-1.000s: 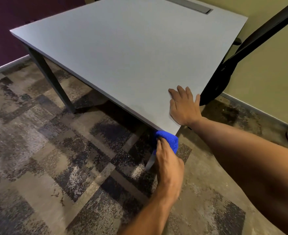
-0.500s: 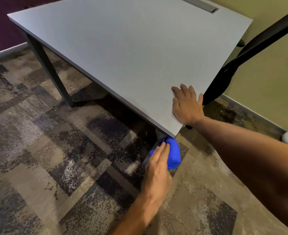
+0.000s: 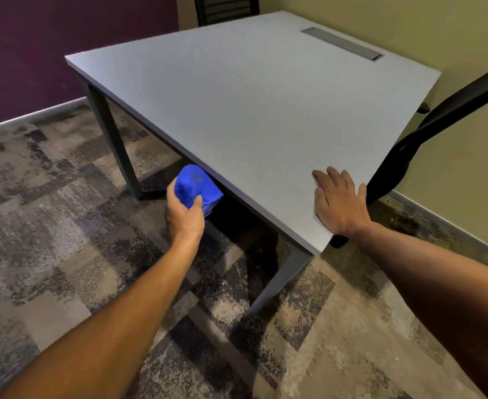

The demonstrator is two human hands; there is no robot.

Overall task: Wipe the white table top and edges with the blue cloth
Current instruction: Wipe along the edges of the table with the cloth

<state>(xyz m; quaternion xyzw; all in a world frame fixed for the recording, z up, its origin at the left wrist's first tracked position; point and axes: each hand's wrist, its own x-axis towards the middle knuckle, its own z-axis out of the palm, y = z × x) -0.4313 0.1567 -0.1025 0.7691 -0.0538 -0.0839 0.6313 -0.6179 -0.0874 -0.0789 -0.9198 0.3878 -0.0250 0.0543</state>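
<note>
Left hand (image 3: 186, 216) grips the bunched blue cloth (image 3: 197, 188) — thumb curled over its front, cloth pressed up against the near-left edge of the white counter (image 3: 254, 105), partly tucked under the overhang. Right hand (image 3: 339, 204) lies flat on the counter top near the closest corner, fingers straight and slightly spread, holding nothing. Grey counter leg (image 3: 277, 279) shows below that corner, another leg (image 3: 113, 142) at the far left. Grey cable slot (image 3: 342, 44) set in the far side. Black chair (image 3: 427, 133) just beside the right edge — patterned carpet (image 3: 64, 226) underneath.
</note>
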